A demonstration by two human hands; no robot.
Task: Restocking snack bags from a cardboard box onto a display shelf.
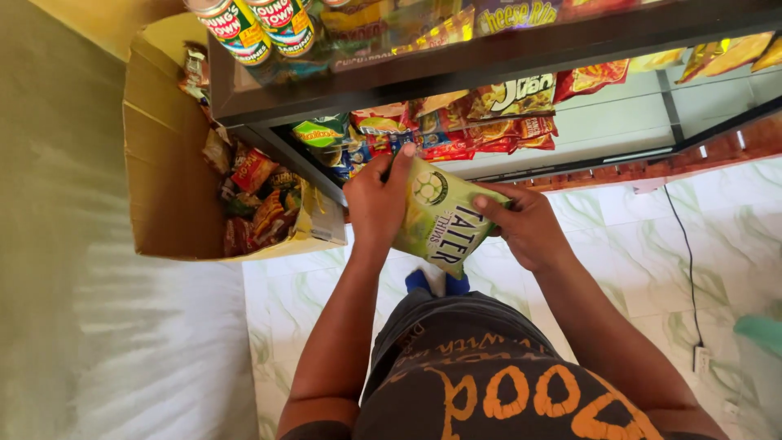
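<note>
Green snack bag (440, 216) between both hands (gripped)

Bright daylight, glare on the glass shelf (456, 61), edges warped.

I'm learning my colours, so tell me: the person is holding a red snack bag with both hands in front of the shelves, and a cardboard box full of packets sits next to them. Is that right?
Not quite. The snack bag is light green, not red, as the head view shows. The rest is right: the left hand and right hand both hold it in front of the shelves, and a cardboard box full of packets sits beside them.
</note>
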